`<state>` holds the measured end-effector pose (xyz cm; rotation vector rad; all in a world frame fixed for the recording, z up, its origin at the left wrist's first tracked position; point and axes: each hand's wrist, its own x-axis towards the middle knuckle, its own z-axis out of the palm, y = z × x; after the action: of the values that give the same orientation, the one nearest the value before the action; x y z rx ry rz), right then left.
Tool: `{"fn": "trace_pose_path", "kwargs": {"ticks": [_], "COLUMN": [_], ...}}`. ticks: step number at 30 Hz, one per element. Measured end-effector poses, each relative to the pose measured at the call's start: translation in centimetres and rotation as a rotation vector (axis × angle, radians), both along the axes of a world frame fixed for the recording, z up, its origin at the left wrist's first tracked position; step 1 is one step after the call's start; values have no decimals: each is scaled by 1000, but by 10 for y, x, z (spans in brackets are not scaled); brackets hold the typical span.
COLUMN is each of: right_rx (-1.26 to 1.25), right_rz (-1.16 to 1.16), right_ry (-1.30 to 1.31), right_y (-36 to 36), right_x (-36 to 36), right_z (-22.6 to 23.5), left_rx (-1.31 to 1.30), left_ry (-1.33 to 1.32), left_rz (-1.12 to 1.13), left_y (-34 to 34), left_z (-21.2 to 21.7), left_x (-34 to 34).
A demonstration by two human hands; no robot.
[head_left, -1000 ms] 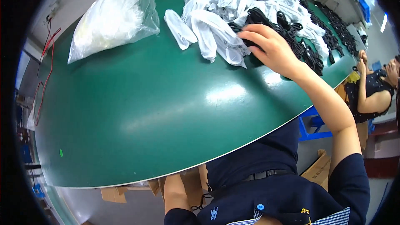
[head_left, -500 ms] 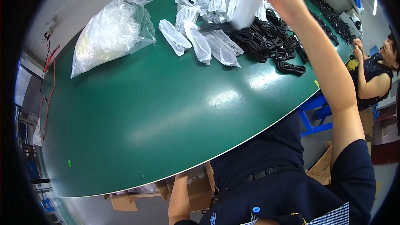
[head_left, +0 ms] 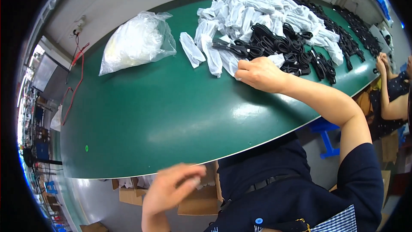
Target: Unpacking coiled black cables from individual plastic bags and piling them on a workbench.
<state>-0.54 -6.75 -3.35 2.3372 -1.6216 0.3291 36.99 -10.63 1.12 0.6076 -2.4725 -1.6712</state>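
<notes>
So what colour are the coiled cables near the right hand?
The coiled cables are black, seen best in the head view.

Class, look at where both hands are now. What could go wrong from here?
1. The right hand is at the end of a white packet, close to tangled black cables; it might snag or drag one.
2. The left hand is by the front edge of the green table and could knock against it.
3. The loose heap of white packets could slide if disturbed.
</notes>
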Motion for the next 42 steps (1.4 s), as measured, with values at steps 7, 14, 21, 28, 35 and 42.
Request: {"fn": "trace_pose_path", "kwargs": {"ticks": [7,14,21,28,35,42], "right_rx": [-36,-132,-128,432,377,197], "right_rz": [-170,-186,-372,-580,-269,-418], "right_ry": [-911,-1601,-1212,-317,-328,-586], "right_y": [0,17,-27,-123,-142,-100], "right_x": [-20,-63,-102,-64,-88,-111], "right_z": [37,91,93,50,20,52], "left_rx": [-928,-1186,-548,-7,-189,-676], "left_ry": [259,291,409,752,327,183], "left_rz": [141,52,503,605,566,170], "left_y": [-56,-107,-122,-141,-171,-104], "left_z": [-31,-69,-13,43,42,-13], "left_x": [-138,-219,-216,-205,-207,-253]}}
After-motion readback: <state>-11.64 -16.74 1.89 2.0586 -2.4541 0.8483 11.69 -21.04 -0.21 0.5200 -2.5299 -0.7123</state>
